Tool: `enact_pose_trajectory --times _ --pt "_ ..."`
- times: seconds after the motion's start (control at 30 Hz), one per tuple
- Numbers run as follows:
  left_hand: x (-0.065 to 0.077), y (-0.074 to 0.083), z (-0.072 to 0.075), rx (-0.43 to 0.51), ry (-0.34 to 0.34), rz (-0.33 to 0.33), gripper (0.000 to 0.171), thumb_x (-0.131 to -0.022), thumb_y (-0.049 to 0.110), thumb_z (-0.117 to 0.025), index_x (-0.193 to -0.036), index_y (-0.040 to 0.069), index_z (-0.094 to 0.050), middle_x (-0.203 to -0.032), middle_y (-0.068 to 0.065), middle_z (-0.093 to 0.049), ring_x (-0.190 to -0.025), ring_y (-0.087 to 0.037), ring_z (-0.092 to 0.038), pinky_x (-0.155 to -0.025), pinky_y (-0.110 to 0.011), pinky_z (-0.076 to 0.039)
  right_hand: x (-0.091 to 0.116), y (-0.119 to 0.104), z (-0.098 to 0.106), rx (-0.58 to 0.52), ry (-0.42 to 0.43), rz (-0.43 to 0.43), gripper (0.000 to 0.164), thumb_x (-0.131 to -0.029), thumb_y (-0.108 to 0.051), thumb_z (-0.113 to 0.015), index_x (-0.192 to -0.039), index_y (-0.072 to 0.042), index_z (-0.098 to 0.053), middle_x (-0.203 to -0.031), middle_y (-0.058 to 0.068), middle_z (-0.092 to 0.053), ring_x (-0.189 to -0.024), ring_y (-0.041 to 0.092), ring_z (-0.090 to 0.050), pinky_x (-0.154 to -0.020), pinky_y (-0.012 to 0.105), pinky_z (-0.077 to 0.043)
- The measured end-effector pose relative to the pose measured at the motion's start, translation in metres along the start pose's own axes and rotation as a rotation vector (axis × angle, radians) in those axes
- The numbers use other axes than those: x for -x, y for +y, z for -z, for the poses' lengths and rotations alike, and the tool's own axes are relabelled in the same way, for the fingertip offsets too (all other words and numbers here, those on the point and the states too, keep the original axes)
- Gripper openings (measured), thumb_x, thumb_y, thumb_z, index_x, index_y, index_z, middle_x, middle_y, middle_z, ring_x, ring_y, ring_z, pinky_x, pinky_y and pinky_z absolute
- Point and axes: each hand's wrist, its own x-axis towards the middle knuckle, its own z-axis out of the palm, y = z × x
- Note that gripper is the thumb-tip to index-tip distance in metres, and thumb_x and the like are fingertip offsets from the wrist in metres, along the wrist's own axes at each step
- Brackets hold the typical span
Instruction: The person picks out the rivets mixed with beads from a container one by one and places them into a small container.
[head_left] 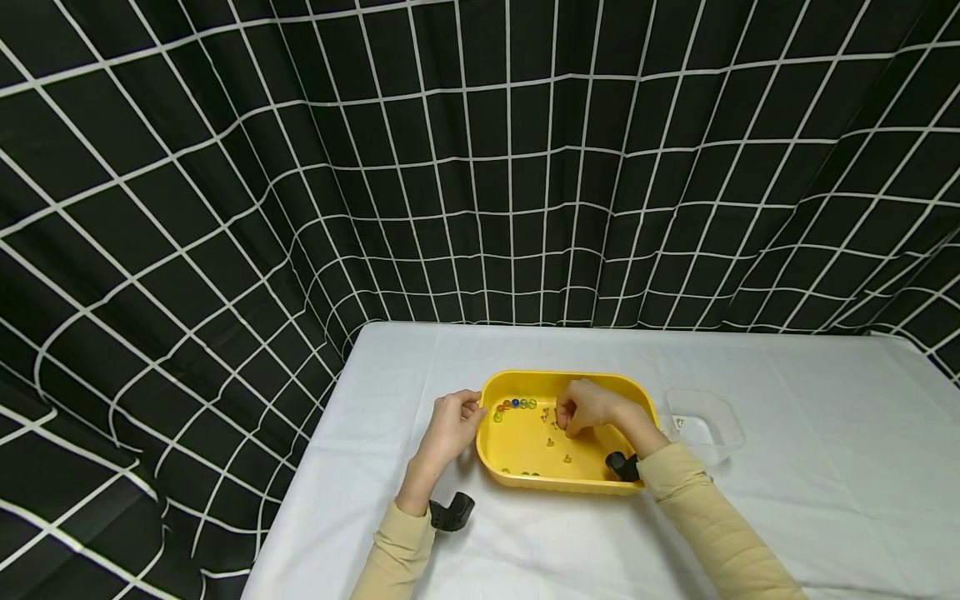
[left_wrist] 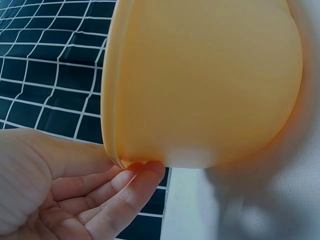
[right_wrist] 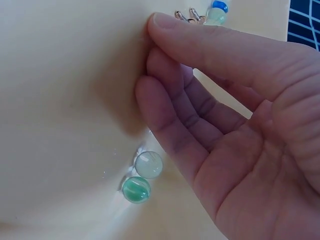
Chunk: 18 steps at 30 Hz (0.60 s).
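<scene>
The left hand (head_left: pixel 452 425) pinched the left edge of the yellow plastic tray with rounded corners (head_left: pixel 570 484), which stood on the white-covered bench (head_left: pixel 825 442). The right hand (head_left: pixel 590 407) was inside, the nearer one to the small gold-coloured metal pieces (head_left: pixel 551 442) on the tray floor. Its fingers were curled and close together — whether a piece was between them, I cannot tell. One piece lay just left of these fingertips, and two lay toward the tray's near edge; their long axes were too small to judge. Round glass marbles (head_left: pixel 515 403) lined the tray's far left corner. A clear plastic container (head_left: pixel 712 408) stood beyond the right edge.
</scene>
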Motion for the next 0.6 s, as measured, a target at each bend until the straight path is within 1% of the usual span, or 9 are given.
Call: enact_pose_trajectory --times 0.17,0.4,0.6 --pt "-0.0002 -0.0005 0.0001 -0.001 0.003 -0.006 0.025 -0.085 0.0 -0.063 -0.107 -0.013 -0.062 -0.084 -0.012 -0.063 -0.075 -0.021 -0.061 -0.066 -0.024 -0.052 -0.0003 -0.0002 -0.0002 0.012 -0.002 -0.004 0.012 -0.064 0.009 -0.069 -0.068 -0.002 -0.064 -0.06 -0.003 -0.053 -0.054 0.007 -0.044 -0.05 0.018 -0.036" --pt "-0.0008 -0.0011 0.0002 -0.004 -0.002 0.009 0.026 -0.085 0.001 -0.063 -0.108 -0.012 -0.062 -0.085 -0.012 -0.062 -0.075 -0.02 -0.06 -0.066 -0.023 -0.051 0.0002 -0.0018 0.0011 0.018 -0.02 -0.014 0.012 -0.065 0.009 -0.069 -0.069 -0.001 -0.064 -0.06 -0.002 -0.053 -0.055 0.008 -0.044 -0.051 0.019 -0.037" --pt "-0.0006 -0.0012 -0.0006 -0.006 -0.007 0.008 0.025 -0.085 0.0 -0.063 -0.107 -0.012 -0.062 -0.085 -0.012 -0.062 -0.076 -0.02 -0.06 -0.066 -0.023 -0.051 0.0004 -0.0032 0.0016 0.026 -0.035 0.002 0.012 -0.066 0.009 -0.067 -0.07 -0.002 -0.063 -0.06 -0.003 -0.052 -0.054 0.007 -0.044 -0.05 0.019 -0.036"
